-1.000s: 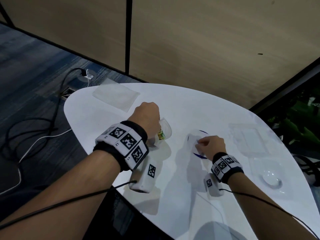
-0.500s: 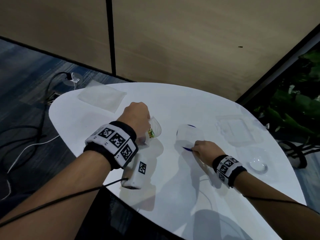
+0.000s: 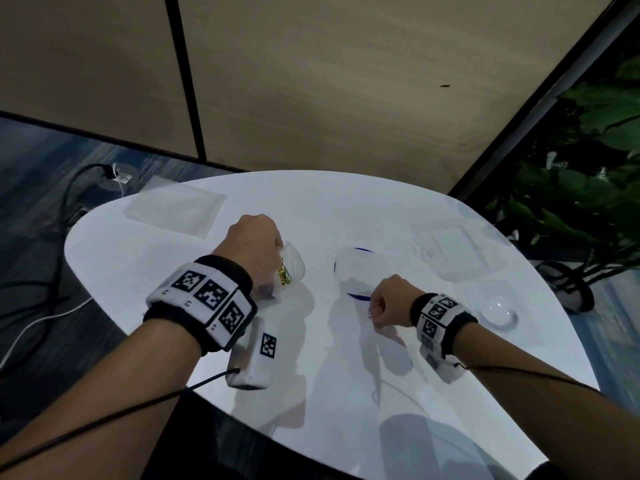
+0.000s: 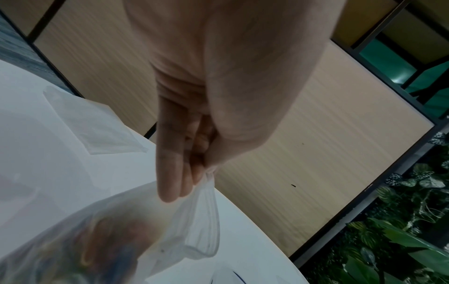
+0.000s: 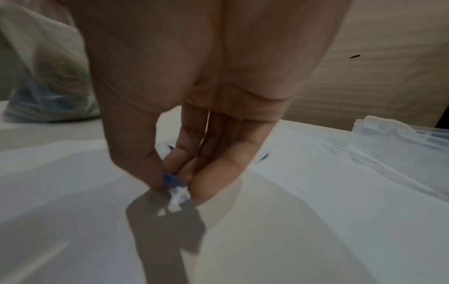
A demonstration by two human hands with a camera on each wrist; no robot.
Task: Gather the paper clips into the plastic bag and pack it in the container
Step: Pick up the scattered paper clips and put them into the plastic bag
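My left hand [image 3: 266, 247] holds a clear plastic bag [image 3: 289, 268] upright on the white table [image 3: 346, 375], pinching its rim between thumb and fingers [image 4: 170, 182]. Coloured paper clips [image 3: 284, 274] lie blurred inside the bag [image 4: 116, 240]. To the right, my right hand [image 3: 379, 306] is curled low over the table at the near edge of a white dish with a blue rim [image 3: 360, 271]. Its fingertips pinch a small blue and white paper clip [image 5: 175, 185]. The clear plastic container [image 3: 450, 247] stands farther right.
A flat clear plastic sheet or spare bag [image 3: 176, 213] lies at the table's far left. A small clear round lid or bowl [image 3: 498, 306] sits near the right edge. Cables run over the floor on the left, and plants stand beyond the right edge.
My right hand has drawn back from the dish's middle to its near edge and closed on a clip. The left hand still holds the bag in the same spot.
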